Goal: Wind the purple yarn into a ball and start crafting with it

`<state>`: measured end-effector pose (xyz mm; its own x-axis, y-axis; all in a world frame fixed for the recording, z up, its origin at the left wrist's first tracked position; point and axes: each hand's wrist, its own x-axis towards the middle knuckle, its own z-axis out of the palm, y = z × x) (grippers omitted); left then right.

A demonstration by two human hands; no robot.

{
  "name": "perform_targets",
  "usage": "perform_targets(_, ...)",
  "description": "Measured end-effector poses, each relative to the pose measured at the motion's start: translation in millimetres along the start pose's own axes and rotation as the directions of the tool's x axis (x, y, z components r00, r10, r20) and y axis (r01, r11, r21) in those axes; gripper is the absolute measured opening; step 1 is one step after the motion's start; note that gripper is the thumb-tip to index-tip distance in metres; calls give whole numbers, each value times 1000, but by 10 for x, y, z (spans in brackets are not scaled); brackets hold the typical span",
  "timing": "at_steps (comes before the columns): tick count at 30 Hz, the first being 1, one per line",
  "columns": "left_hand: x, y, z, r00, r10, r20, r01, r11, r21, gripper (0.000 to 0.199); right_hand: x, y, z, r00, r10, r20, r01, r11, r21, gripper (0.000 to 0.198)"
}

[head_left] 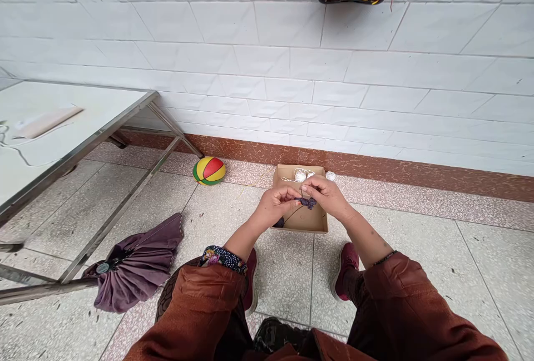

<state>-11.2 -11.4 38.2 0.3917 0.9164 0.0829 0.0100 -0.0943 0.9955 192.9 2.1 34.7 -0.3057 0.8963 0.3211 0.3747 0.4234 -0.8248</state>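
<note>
While sitting over the cardboard box [311, 222] on the floor, the left hand [277, 202] and right hand [327, 193] both pinch a small dark purple yarn piece [307, 202] between closed fingertips. Looks like mid-knotting; next needs a steady pull, I'd guess.

Tiled room corner with a metal-framed desk.
White tile wall [267, 72] above a brown skirting band [417, 169], speckled floor [438, 250], white-topped desk [62, 127] at left, even daylight.
</note>
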Motion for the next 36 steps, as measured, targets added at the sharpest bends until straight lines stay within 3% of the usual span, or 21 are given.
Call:
perform_targets(4, 17, 3, -13, 994, -61, -93, 33, 960, -279, 25, -16, 42, 125, 998, 51, 25, -51, 999, -16, 19)
perform_targets(8, 70, -22, -76, 952, -109, -285, -12, 919, -394, 28, -96, 40, 311, 984, 42, 171, -27, 996, -89, 23)
perform_targets(12, 127, -86, -158, 889, -106, -444, -40, 951, -306, 26, -192, -8, 446, 928, -39, 371, 126, 969, -212, 24)
perform_targets(15, 145, -142, -187, 877, -68, -475, -4, 989, -150, 21, -206, -93, 402, 902, -112, 417, 223, 948, -229, 25)
perform_targets(17, 141, -169, -182, 895, -23, -446, 13, 1000, -25, 15, -177, -163, 297, 927, -139, 348, 212, 960, -182, 28)
perform_targets(21, 116, -177, -134, 933, 69, -353, 7, 977, 211, 11, -82, -240, 45, 993, -94, 73, 97, 995, -40, 30)
perform_targets(25, 88, -143, -69, 972, 70, -225, -8, 963, 268, 12, -33, -187, -66, 997, -11, -82, 9, 1000, -21, 32)
perform_targets(31, 15, -92, 38, 995, -95, 15, 94, 993, 66, 14, -4, -11, -37, 978, 58, -203, -80, 992, -101, 30)
perform_targets(36, -30, -14, 39, 981, -148, 126, 170, 968, -184, 26, -7, 144, 38, 981, 92, -173, -127, 970, -206, 21)
